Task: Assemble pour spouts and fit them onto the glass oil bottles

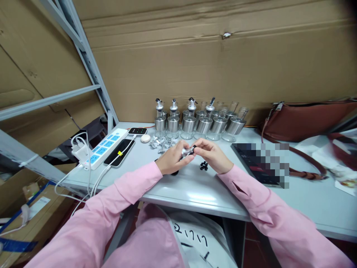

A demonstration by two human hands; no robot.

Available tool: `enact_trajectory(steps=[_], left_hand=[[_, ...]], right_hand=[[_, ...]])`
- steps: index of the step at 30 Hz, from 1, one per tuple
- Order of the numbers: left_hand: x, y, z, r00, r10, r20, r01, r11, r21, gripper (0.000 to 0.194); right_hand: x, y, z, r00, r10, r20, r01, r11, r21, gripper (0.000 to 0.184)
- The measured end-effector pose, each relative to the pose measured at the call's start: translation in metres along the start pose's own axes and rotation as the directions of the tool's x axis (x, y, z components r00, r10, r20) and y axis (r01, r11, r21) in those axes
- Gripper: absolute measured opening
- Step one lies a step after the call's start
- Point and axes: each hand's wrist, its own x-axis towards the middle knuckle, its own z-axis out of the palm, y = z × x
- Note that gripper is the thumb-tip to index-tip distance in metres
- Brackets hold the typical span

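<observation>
My left hand [173, 159] is closed around a silver pour spout [186, 151], held just above the table. At the tip of that spout, the fingers of my right hand [212, 155] pinch a small black cap [193, 149]. Whether the cap is seated on the tip is hard to see. Beyond my left hand lies a pile of loose silver pour spouts [159, 143]. A cluster of small black caps [203, 166] rests near my right fingers. Glass bottles with steel sleeves [189, 124] stand behind, several of them fitted with spouts. Dark round pieces are partly hidden beneath my left hand.
On the left are a power strip [107, 148], a phone [120, 153] with white cables, a small device [137, 131] and a white round case [145, 138]. A tablet [258, 165] and a brown bag [309, 121] lie right. Cardboard [178, 63] backs the table.
</observation>
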Motion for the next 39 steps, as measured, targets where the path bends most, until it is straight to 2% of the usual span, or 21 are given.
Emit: enact_trajectory(steps=[6, 8, 9, 11, 12, 14, 15, 16, 17, 18, 19, 20, 21, 23, 25, 27, 31, 34, 36, 39], left_hand=[[0.001, -0.002, 0.002, 0.994, 0.107, -0.020, -0.105, 0.990, 0.091, 0.045], [0.001, -0.003, 0.003, 0.993, 0.118, -0.020, -0.115, 0.987, 0.111, 0.048], [0.001, -0.004, 0.003, 0.993, 0.115, -0.017, -0.113, 0.986, 0.119, 0.049], [0.001, -0.005, 0.004, 0.994, 0.108, -0.014, -0.106, 0.986, 0.129, 0.048], [0.001, -0.005, 0.004, 0.994, 0.105, -0.014, -0.102, 0.986, 0.131, 0.047], [0.001, -0.005, 0.003, 0.995, 0.099, -0.013, -0.097, 0.987, 0.130, 0.043], [0.001, -0.005, 0.003, 0.995, 0.101, -0.013, -0.098, 0.987, 0.129, 0.040], [0.001, -0.005, 0.003, 0.994, 0.105, -0.011, -0.103, 0.986, 0.128, 0.039], [0.001, -0.005, 0.003, 0.994, 0.109, -0.009, -0.107, 0.986, 0.128, 0.038], [0.001, -0.005, 0.003, 0.994, 0.112, -0.007, -0.110, 0.986, 0.128, 0.038], [0.000, -0.005, 0.003, 0.993, 0.114, -0.007, -0.112, 0.985, 0.130, 0.039], [0.000, -0.004, 0.002, 0.994, 0.112, -0.008, -0.110, 0.985, 0.133, 0.039], [0.000, -0.004, 0.002, 0.994, 0.107, -0.006, -0.105, 0.985, 0.137, 0.039], [0.001, -0.003, 0.002, 0.996, 0.091, 0.001, -0.090, 0.986, 0.140, 0.038], [0.001, -0.003, 0.001, 0.997, 0.076, 0.011, -0.076, 0.987, 0.142, 0.036], [0.001, -0.002, 0.001, 0.998, 0.066, 0.020, -0.068, 0.987, 0.146, 0.035], [0.001, -0.002, 0.001, 0.997, 0.076, 0.011, -0.077, 0.985, 0.153, 0.035], [0.001, -0.002, 0.001, 0.994, 0.106, -0.004, -0.104, 0.984, 0.145, 0.034], [0.000, -0.003, 0.001, 0.994, 0.110, -0.006, -0.108, 0.983, 0.150, 0.033], [0.000, -0.004, 0.001, 0.996, 0.091, -0.003, -0.090, 0.982, 0.166, 0.034]], right_hand=[[0.001, -0.007, 0.000, 0.981, -0.145, -0.126, 0.145, 0.989, -0.013, 0.027], [0.008, -0.013, -0.001, 0.954, -0.223, -0.200, 0.222, 0.975, -0.024, 0.023], [0.013, -0.017, -0.003, 0.925, -0.273, -0.264, 0.272, 0.961, -0.039, 0.023], [0.028, -0.028, -0.011, 0.846, -0.360, -0.393, 0.345, 0.932, -0.111, 0.022], [0.035, -0.035, -0.017, 0.781, -0.420, -0.463, 0.386, 0.906, -0.170, 0.020], [0.049, -0.050, -0.029, 0.601, -0.542, -0.587, 0.442, 0.837, -0.321, 0.018], [0.054, -0.058, -0.035, 0.547, -0.576, -0.607, 0.422, 0.816, -0.394, 0.018], [0.058, -0.065, -0.041, 0.514, -0.608, -0.606, 0.368, 0.794, -0.484, 0.016], [0.061, -0.072, -0.046, 0.468, -0.658, -0.590, 0.287, 0.745, -0.602, 0.011], [0.064, -0.078, -0.051, 0.454, -0.723, -0.521, 0.192, 0.650, -0.735, 0.010], [0.067, -0.082, -0.056, 0.464, -0.769, -0.440, 0.123, 0.547, -0.828, 0.007], [0.070, -0.085, -0.061, 0.501, -0.783, -0.369, 0.072, 0.463, -0.883, 0.008], [0.075, -0.085, -0.067, 0.550, -0.773, -0.316, 0.046, 0.405, -0.913, 0.018], [0.086, -0.079, -0.079, 0.639, -0.734, -0.232, 0.033, 0.327, -0.944, 0.035], [0.100, -0.067, -0.091, 0.721, -0.677, -0.145, 0.037, 0.247, -0.968, 0.039], [0.111, -0.052, -0.102, 0.783, -0.610, -0.118, 0.033, 0.231, -0.972, 0.039], [0.118, -0.030, -0.111, 0.841, -0.531, -0.103, 0.056, 0.275, -0.960, 0.043], [0.114, -0.023, -0.110, 0.824, -0.555, -0.118, 0.069, 0.305, -0.950, 0.052], [0.112, -0.018, -0.110, 0.828, -0.541, -0.147, 0.022, 0.294, -0.956, 0.049], [0.113, -0.008, -0.116, 0.863, -0.480, -0.160, -0.053, 0.229, -0.972, 0.038]])
